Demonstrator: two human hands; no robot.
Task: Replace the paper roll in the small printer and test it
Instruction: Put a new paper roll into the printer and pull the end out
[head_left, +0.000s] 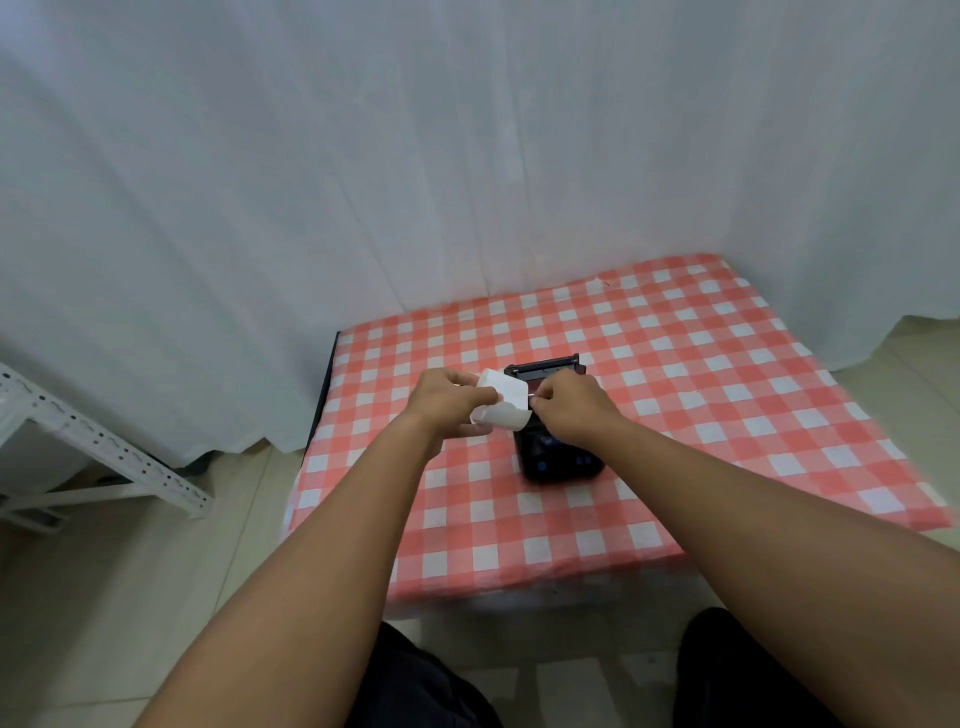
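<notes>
Above the printer, my left hand pinches the roll while my right hand, at its 3 o'clock, nips the loose paper end. The printer's lid stands open at 12 o'clock on the checked cloth. I judge the roll still needs seating, the lid closing, then a test.
</notes>
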